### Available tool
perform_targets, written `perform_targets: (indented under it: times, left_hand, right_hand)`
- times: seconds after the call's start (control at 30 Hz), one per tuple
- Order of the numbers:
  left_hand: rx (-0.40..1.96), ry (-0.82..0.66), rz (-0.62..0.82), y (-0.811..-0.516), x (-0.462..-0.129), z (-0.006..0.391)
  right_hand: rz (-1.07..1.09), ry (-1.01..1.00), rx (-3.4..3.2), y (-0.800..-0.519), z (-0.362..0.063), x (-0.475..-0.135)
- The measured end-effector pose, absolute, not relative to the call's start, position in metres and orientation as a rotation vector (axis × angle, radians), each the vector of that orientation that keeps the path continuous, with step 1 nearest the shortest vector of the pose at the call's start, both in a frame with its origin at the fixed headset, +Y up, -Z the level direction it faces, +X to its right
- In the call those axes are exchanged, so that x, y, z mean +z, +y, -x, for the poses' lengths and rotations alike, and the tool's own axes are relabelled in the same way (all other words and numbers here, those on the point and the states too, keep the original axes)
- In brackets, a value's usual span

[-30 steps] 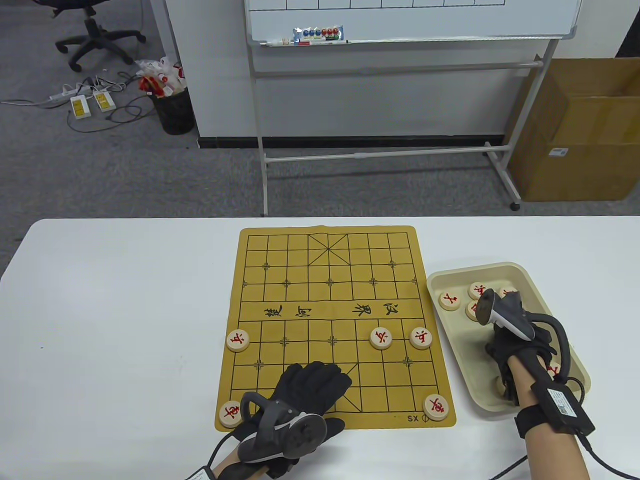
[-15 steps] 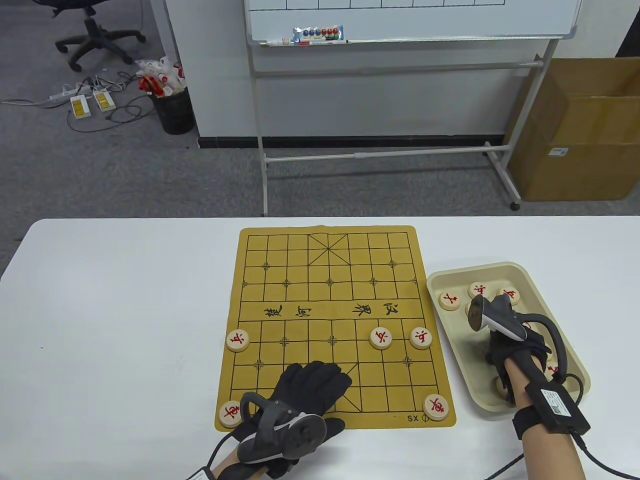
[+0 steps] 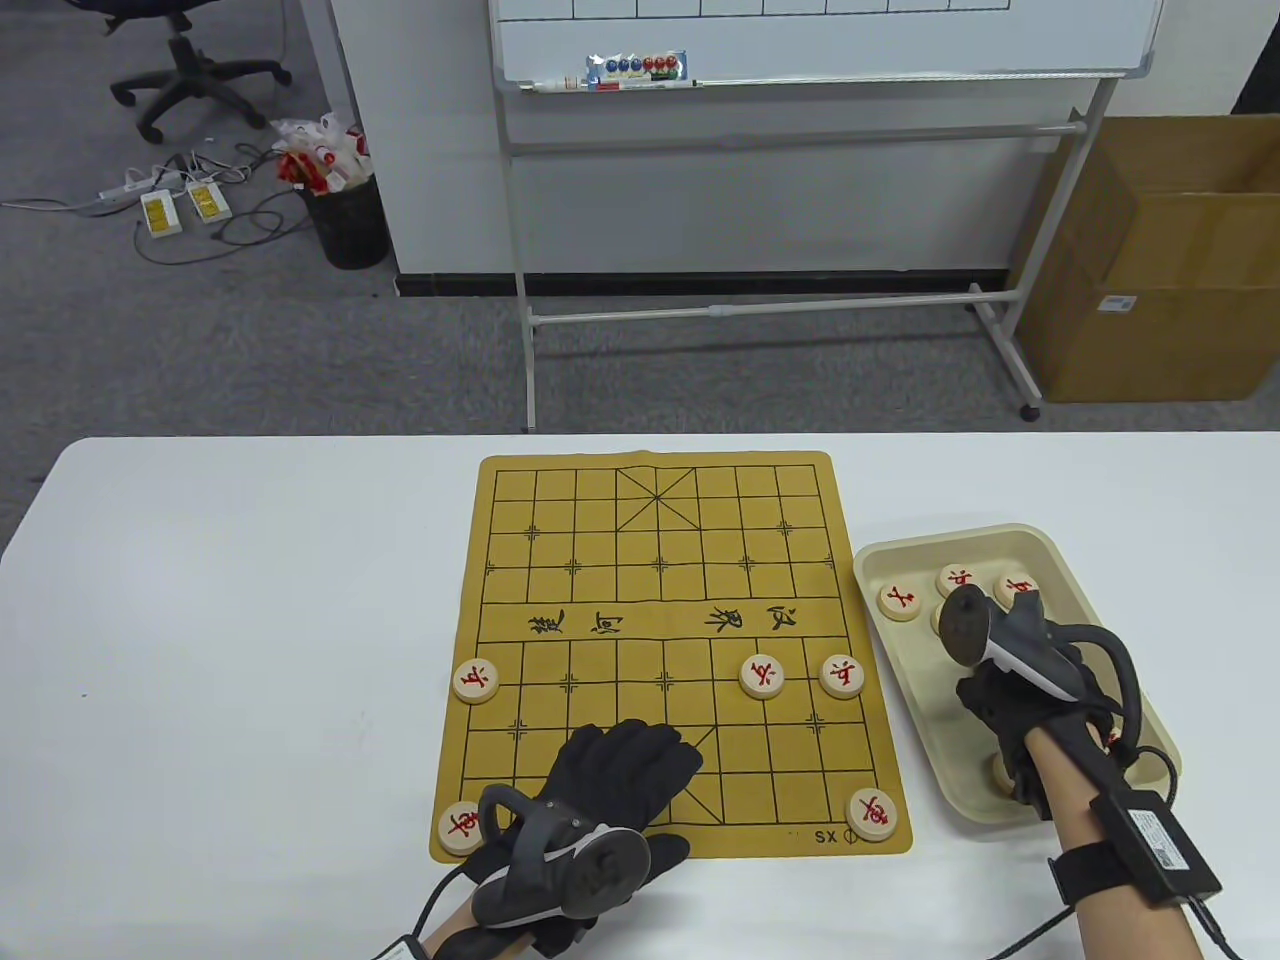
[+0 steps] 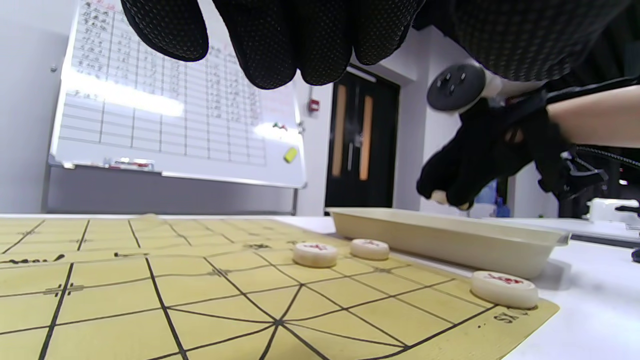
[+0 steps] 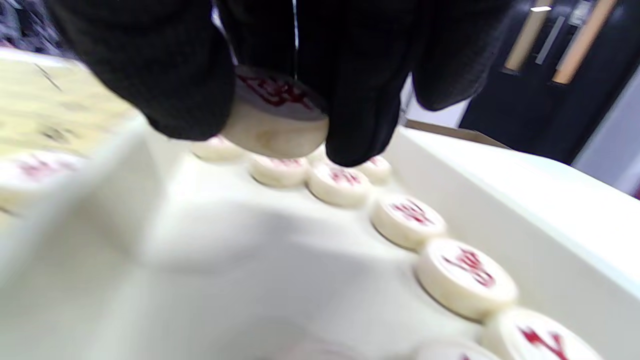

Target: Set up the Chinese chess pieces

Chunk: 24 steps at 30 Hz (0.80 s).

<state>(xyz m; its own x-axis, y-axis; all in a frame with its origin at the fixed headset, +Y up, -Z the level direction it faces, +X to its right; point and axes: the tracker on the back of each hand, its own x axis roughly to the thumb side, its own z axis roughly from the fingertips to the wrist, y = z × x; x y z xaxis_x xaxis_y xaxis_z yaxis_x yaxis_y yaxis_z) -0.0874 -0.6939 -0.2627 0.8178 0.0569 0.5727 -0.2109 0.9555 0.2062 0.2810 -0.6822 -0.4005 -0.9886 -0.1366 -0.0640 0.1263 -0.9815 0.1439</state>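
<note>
The yellow board point(image 3: 660, 600) lies mid-table with red-marked pieces on it: three along one row point(image 3: 476, 681), point(image 3: 762, 677), point(image 3: 842, 676) and one at each near corner point(image 3: 461, 827), point(image 3: 873, 813). My left hand point(image 3: 625, 765) rests flat on the board's near edge, fingers point(image 4: 280, 40) straight and empty. My right hand point(image 3: 1000, 710) is over the beige tray point(image 3: 1010, 537) and pinches a round piece point(image 5: 275, 125) between thumb and fingers, just above the tray floor. In the left wrist view this piece point(image 4: 440, 197) shows at the fingertips. Several more pieces point(image 5: 407, 220) lie in the tray.
Loose pieces point(image 3: 899, 601), point(image 3: 957, 579), point(image 3: 1018, 588) sit at the tray's far end, another point(image 3: 1000, 772) near my wrist. White tabletop point(image 3: 250, 650) stretches left of the board. A whiteboard stand point(image 3: 800, 300) and a cardboard box point(image 3: 1160, 260) are beyond the table.
My right hand has shifted slightly left inside the tray and its tracker has tilted, uncovering one far-end piece. The left hand and the board pieces have not moved.
</note>
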Motion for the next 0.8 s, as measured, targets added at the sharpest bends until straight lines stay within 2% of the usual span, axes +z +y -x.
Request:
perform_targets:
  times: [0.17, 0.37, 0.57, 0.8]
  left_hand:
    - [0.152, -0.599, -0.28, -0.692, -0.261, 0.087]
    - [0.148, -0.601, -0.281, -0.693, -0.26, 0.086]
    - [0.146, -0.597, -0.286, -0.693, -0.26, 0.086]
    - [0.139, -0.596, -0.279, -0.693, -0.26, 0.087]
  right_hand:
    - [0.193, -0.065, -3.121, -0.662, -0.244, -0.363]
    - [0.54, -0.036, -3.126, -0.664, -0.19, -0.326]
    - [0.791, -0.205, -3.004, -0.695, -0.138, -0.31]
    - [0.843, -0.265, -2.687, -0.747, -0.101, -0.305]
